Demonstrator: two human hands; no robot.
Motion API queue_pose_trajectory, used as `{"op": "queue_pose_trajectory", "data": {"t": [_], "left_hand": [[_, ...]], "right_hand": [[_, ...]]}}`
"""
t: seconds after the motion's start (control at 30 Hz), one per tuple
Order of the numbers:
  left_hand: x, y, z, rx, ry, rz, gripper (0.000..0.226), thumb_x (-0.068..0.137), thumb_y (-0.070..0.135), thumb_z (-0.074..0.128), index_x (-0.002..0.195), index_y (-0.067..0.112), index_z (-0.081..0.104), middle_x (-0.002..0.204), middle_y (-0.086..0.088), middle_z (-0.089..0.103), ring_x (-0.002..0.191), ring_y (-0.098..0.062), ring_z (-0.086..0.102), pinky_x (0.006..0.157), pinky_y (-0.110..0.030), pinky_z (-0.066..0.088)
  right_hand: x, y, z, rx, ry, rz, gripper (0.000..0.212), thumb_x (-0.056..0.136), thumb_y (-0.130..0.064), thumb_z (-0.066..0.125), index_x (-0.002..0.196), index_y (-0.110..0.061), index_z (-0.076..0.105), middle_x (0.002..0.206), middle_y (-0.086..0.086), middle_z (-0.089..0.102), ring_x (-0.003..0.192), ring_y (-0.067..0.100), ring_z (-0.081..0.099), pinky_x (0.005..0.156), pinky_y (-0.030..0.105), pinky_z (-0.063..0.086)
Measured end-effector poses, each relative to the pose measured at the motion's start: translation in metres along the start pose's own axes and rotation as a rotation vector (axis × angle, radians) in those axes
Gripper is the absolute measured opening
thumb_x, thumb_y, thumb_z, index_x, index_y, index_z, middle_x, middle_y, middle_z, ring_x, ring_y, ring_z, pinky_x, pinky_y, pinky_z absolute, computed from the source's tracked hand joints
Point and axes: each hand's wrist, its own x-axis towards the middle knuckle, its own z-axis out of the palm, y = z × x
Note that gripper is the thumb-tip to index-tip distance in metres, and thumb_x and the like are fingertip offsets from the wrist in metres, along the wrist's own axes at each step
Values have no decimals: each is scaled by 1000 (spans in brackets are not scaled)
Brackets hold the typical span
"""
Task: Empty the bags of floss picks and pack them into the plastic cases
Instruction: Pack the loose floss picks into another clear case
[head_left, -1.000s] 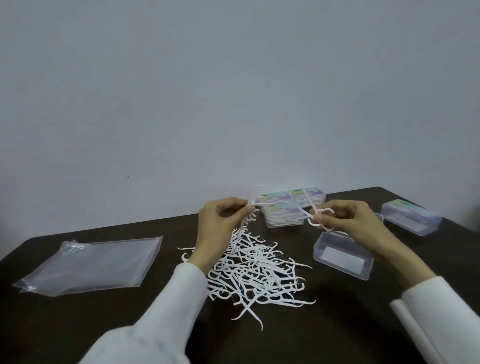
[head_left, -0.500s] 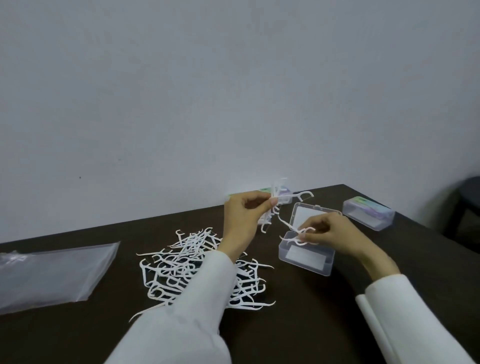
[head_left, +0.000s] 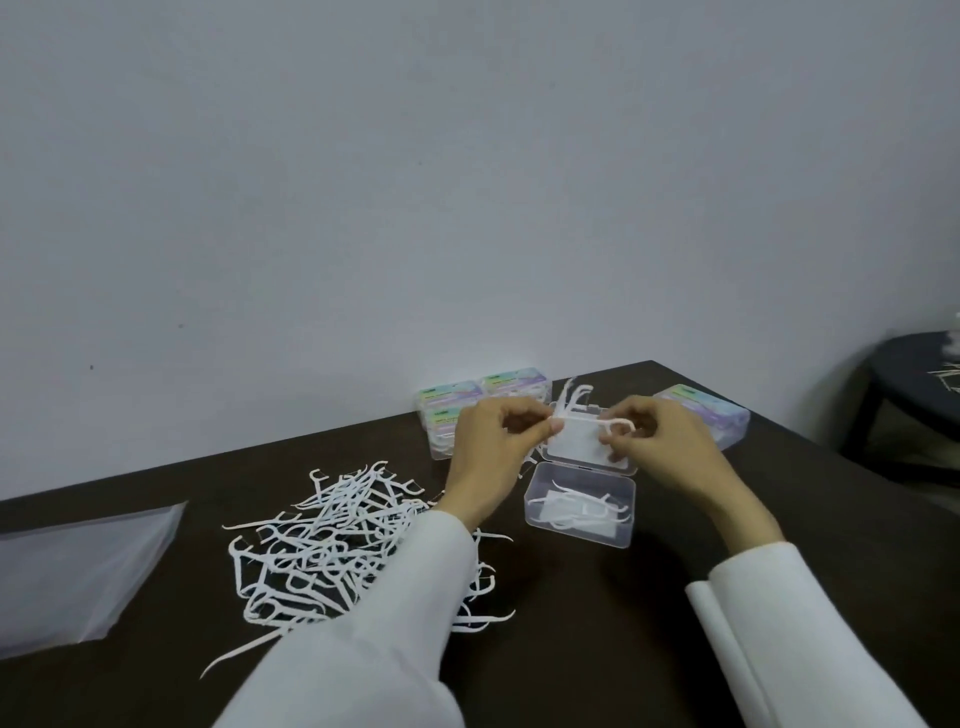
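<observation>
Head view: both hands hold one pick above the open case. The left hand pinches its handle, the right hand pinches its head, so its long axis runs left to right. The case, directly below, holds a few picks; the pile lies left.

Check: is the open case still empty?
No, a few floss picks already lie in the open case under both hands.

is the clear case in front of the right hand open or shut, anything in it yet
Open. The clear case has its lid swung back toward the wall, and a few floss picks lie in its base, far from full.
</observation>
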Motion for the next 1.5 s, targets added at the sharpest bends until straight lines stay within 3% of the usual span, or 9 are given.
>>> {"op": "queue_pose_trajectory", "data": {"t": [0.17, 0.33, 0.43, 0.57, 0.8, 1.0, 1.2, 1.33, 1.5], "left_hand": [[-11, -1, 10, 451, -116, 181, 17, 83, 31, 69, 97, 22, 74, 89, 6, 72, 78, -7, 63, 82, -29, 50], [-14, -4, 13, 583, -227, 243, 21, 87, 33, 65, 104, 24, 72, 93, 4, 72, 83, -11, 61, 88, -31, 45], [-15, -8, 13, 559, -269, 205, 28, 83, 34, 68, 109, 26, 69, 96, 5, 72, 88, -9, 61, 91, -31, 45], [-9, -12, 2, 253, -332, 29, 45, 74, 31, 78, 116, 27, 64, 100, 8, 70, 92, -2, 62, 86, -22, 50], [4, -22, -32, 76, -405, -114, 32, 79, 19, 74, 111, 20, 66, 98, 3, 69, 93, -9, 63, 72, -2, 43], [7, -35, -41, 186, -482, -155, 31, 81, 10, 69, 110, 21, 66, 100, 0, 67, 90, -8, 61, 75, -9, 47], [4, -36, -42, 194, -583, -227, 28, 87, 12, 63, 113, 21, 64, 101, 0, 66, 89, -6, 60, 88, -22, 49], [2, -29, -38, 188, -599, -260, 33, 89, 32, 62, 119, 20, 60, 87, 8, 66, 77, -3, 63, 79, -21, 45], [-2, -30, -30, 175, -567, -227, 46, 88, 17, 63, 131, 26, 49, 77, 5, 64, 65, -2, 60, 75, -15, 44]], "right_hand": [[-4, -1, -4, -108, -146, -7, 24, 81, -3, 65, 96, -20, 58, 87, -4, 60, 77, 2, 56, 60, 8, 43], [-4, 2, -7, -207, -175, 10, 15, 79, -6, 69, 83, -19, 63, 80, -2, 62, 69, 6, 56, 54, 7, 41], [-4, -1, -9, -207, -170, -9, 13, 78, -9, 72, 77, -20, 64, 75, -4, 62, 65, 7, 56, 49, 6, 39], [-5, -4, -7, -234, -214, -23, 15, 78, -13, 73, 74, -25, 64, 73, -7, 62, 65, 7, 59, 53, 7, 43], [-6, -10, -7, -251, -304, -39, 11, 76, -14, 75, 74, -23, 69, 76, -6, 68, 69, 5, 63, 59, 8, 46], [-8, -12, -6, -300, -314, -59, 8, 75, -20, 76, 74, -25, 69, 71, -13, 63, 62, 2, 55, 50, 7, 36], [-6, -10, 6, -339, -375, -65, 7, 77, -24, 75, 82, -25, 70, 77, -11, 64, 73, 6, 60, 65, 14, 44], [-7, -14, 20, -394, -361, -128, 12, 76, -35, 73, 85, -27, 73, 81, -10, 65, 72, 5, 58, 67, 21, 47], [-9, -18, 31, -476, -359, -145, 7, 80, -26, 71, 82, -19, 72, 81, -8, 63, 74, 8, 60, 68, 23, 49]]}}
